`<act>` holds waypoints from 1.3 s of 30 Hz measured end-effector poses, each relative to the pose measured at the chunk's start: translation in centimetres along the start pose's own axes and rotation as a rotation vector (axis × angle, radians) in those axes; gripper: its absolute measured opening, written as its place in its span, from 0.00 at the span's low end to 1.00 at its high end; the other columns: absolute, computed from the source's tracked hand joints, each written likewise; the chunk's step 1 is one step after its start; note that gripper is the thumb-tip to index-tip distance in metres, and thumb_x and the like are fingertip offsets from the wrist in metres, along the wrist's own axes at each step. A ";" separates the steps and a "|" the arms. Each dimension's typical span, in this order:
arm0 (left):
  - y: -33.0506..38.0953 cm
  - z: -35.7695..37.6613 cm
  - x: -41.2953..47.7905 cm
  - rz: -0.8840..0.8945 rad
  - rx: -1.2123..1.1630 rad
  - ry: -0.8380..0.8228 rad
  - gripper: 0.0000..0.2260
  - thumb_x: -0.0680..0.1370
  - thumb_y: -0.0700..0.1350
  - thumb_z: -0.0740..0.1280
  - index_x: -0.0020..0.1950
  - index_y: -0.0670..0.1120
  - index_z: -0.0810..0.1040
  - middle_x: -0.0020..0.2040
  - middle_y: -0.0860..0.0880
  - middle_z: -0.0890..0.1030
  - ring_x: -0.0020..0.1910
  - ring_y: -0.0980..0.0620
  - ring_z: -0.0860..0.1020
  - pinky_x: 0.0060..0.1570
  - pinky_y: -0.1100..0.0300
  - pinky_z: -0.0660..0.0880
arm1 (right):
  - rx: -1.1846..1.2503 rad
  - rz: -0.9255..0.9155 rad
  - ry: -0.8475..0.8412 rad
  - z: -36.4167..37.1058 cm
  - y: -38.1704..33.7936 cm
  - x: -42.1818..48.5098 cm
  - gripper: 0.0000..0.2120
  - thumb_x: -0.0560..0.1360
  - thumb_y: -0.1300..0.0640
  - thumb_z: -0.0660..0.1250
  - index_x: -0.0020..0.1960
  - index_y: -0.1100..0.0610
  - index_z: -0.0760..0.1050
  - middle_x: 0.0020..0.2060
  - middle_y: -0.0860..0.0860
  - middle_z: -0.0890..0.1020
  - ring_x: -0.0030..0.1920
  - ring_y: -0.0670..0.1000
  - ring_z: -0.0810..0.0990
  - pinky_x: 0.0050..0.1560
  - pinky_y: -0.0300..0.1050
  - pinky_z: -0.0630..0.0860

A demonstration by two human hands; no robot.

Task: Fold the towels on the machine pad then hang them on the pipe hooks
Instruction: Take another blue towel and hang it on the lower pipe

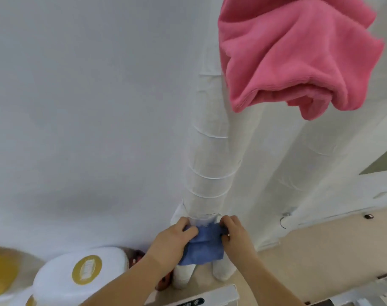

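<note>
A small folded blue towel [204, 246] hangs against the white wrapped pipe [210, 155], low in the head view. My left hand [174, 241] grips its upper left edge and my right hand [234, 233] pinches its upper right edge, both pressed to the pipe. Any hook behind the blue towel is hidden. A pink towel [294, 54] hangs bunched higher up at the top right, beside the pipe. A bare metal hook [284, 219] sticks out of a second wrapped pipe [298, 155] to the right.
White wall fills the left. A white tub with a gold round label [82, 274] and a yellow-lidded container [0, 272] stand at the bottom left. A red-brown valve [163, 281] sits by the pipe's base. The white machine edge [212, 294] lies along the bottom.
</note>
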State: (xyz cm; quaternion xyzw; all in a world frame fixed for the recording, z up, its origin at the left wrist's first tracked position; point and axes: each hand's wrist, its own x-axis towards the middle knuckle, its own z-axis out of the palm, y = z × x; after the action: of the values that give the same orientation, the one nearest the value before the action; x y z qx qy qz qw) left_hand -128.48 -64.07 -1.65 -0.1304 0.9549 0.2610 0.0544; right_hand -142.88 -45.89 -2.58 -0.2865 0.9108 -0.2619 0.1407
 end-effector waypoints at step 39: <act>2.4 6.9 0.7 -0.164 0.027 0.056 0.27 0.84 0.51 0.59 0.83 0.54 0.55 0.72 0.50 0.73 0.64 0.49 0.77 0.63 0.57 0.74 | 0.078 0.118 -0.208 2.7 0.1 -1.7 0.20 0.70 0.56 0.73 0.62 0.52 0.81 0.46 0.47 0.84 0.50 0.50 0.83 0.54 0.39 0.78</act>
State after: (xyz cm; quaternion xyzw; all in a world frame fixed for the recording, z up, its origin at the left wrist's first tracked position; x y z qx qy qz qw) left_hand -129.56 -58.71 -6.57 -0.2148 0.9456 0.2391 0.0506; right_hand -140.44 -45.90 -4.68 -0.2523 0.8957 -0.2572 0.2605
